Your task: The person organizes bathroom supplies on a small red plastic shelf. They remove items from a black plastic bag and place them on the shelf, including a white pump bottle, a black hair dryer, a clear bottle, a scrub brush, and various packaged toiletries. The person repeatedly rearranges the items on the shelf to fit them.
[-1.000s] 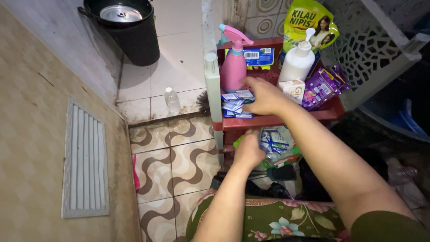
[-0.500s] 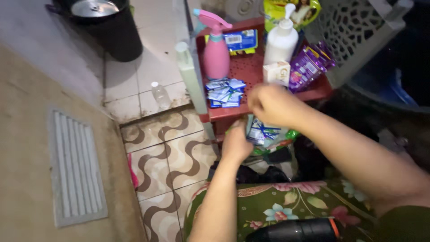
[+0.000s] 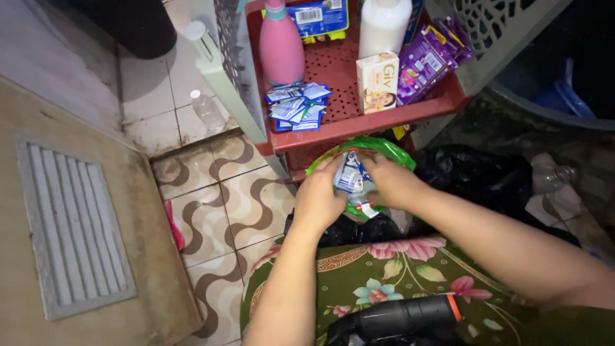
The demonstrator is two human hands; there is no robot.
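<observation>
From the head camera, looking down, the red shelf (image 3: 378, 118) is the big thing in the middle. Both hands meet just under its front edge. The left hand (image 3: 318, 200) has its fingers curled around the side of a green plastic bag (image 3: 378, 147). The right hand (image 3: 389, 181) has its fingers bent and pressed on the other side of the bag's mouth. Between the two hands sits a small white and blue packet (image 3: 349, 176). Both hands touch it, but I cannot tell which one really pinches it.

On top of the shelf, near the front left corner, lies a little pile of blue packets (image 3: 296, 106). Behind that pile stands a pink spray bottle (image 3: 280, 48). To the right of it stands a white bottle (image 3: 384, 25), with a small soap box (image 3: 377, 82) in front of it. Purple packets (image 3: 428, 57) lean at the right end of the shelf.

To the left of the shelf, a small clear bottle (image 3: 206, 110) sits on the tiled floor (image 3: 224, 198). A black bag (image 3: 474, 176) lies low on the right of the shelf.

I think the packet could slip out and drop to the floor, because the bag is thin and floppy and the grip looks loose. A hand lifting up could also bump the shelf edge and knock the blue pile off.
</observation>
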